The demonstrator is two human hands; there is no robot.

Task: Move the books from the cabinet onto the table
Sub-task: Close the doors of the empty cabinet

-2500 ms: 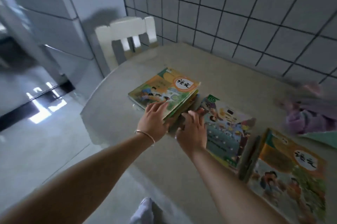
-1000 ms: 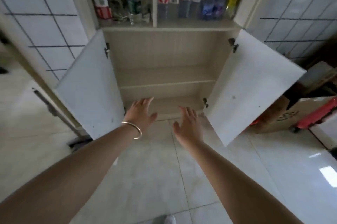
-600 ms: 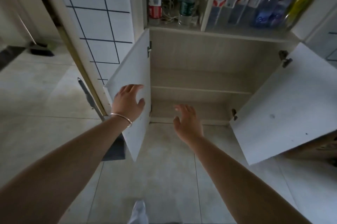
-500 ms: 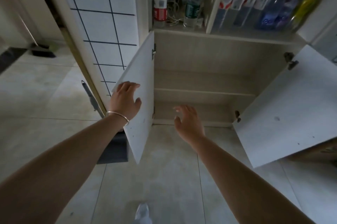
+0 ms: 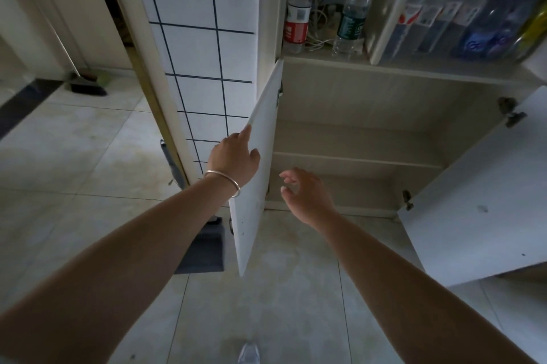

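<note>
The low wooden cabinet (image 5: pixel 359 158) stands open, and I see no books on its two shelves. My left hand (image 5: pixel 233 159), with a thin bracelet on the wrist, grips the outer edge of the white left door (image 5: pixel 256 215), thumb on the inner face. My right hand (image 5: pixel 307 195) hovers in front of the bottom shelf, fingers loosely curled and apart, holding nothing. The white right door (image 5: pixel 479 204) hangs wide open. Neither the table nor the books are in view.
Several plastic bottles (image 5: pixel 350 14) stand on the shelf above the cabinet. A tiled wall panel (image 5: pixel 204 47) is to the left. A dark dustpan (image 5: pixel 204 248) sits on the tiled floor behind the left door, a broom (image 5: pixel 88 84) further left. My shoe (image 5: pixel 248 354) shows at the bottom edge.
I turned from the table with the books to the cabinet. My left hand went to the left door and took its edge; the door has swung inward. My right hand stayed low.
</note>
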